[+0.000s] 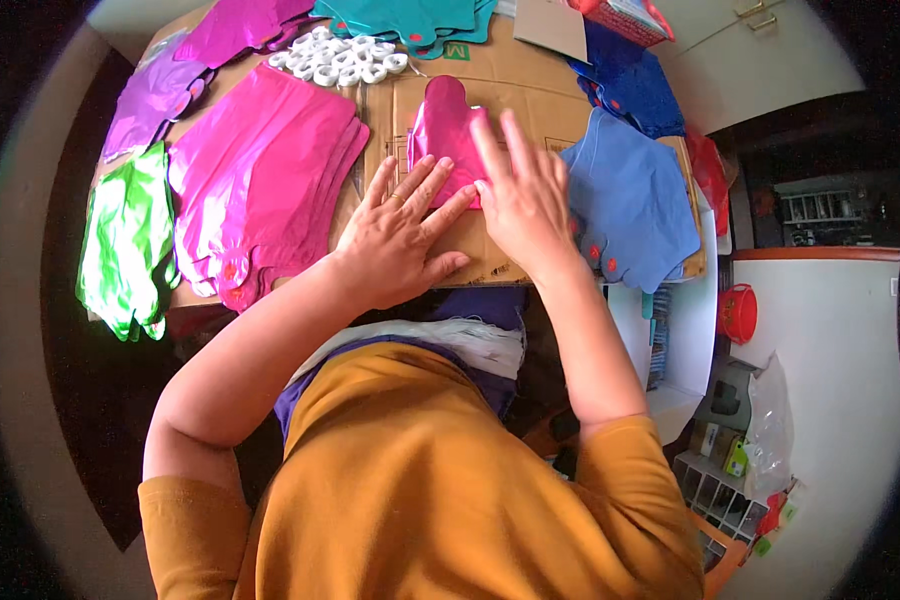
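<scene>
A shiny pink foil sheet [442, 130], which looks like a flat foil balloon partly folded up with a rounded end pointing away, lies on the brown cardboard [390, 125] in front of me. My left hand [395, 225] rests over its near left side, fingers spread and pointing away from me. On its right side is my right hand [525, 205], fingers stretched out and the thumb at the foil's near right edge. Neither hand is closed around anything. Both hands cover parts of the foil's edges.
Stacked pink foil pieces [260, 170] lie left, beside green [125, 245] and purple [155, 100] ones. Blue pieces [635, 195] lie right, teal ones [410, 20] at the back. Small white rings [335, 58] are heaped behind. A red basket [738, 313] hangs right.
</scene>
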A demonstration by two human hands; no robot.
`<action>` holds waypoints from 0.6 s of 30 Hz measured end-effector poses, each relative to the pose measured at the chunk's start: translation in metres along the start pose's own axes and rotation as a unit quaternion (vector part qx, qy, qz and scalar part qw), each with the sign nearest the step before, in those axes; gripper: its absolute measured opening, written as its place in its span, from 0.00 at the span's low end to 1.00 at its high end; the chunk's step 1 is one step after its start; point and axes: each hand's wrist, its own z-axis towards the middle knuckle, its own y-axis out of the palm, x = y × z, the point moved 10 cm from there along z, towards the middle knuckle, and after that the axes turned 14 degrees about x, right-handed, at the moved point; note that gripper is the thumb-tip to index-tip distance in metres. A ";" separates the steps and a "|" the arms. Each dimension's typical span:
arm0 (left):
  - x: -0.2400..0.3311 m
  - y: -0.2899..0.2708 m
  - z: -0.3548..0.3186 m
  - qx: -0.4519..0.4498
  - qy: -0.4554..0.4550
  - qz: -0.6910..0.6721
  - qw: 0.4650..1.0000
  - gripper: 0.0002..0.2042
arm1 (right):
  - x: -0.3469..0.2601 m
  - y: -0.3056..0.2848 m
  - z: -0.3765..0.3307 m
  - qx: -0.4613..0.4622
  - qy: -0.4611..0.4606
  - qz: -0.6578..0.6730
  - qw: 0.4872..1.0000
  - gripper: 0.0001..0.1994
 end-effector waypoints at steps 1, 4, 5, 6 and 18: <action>0.000 0.000 0.000 -0.002 0.001 0.004 1.000 0.36 | -0.005 0.008 -0.002 0.001 -0.062 0.005 0.998 0.29; -0.001 -0.001 0.000 -0.006 -0.002 0.000 1.000 0.36 | -0.005 0.027 -0.005 -0.088 -0.126 0.053 0.987 0.29; -0.001 0.000 0.000 -0.007 -0.004 -0.004 1.000 0.36 | -0.003 0.030 -0.004 -0.096 -0.129 0.074 0.984 0.29; -0.002 -0.003 0.001 0.005 -0.005 -0.013 1.000 0.35 | -0.002 0.032 -0.002 -0.104 -0.133 0.096 0.981 0.29; -0.045 -0.018 0.029 0.135 0.016 -0.118 0.984 0.11 | 0.024 0.050 0.006 -0.185 -0.130 0.078 0.971 0.38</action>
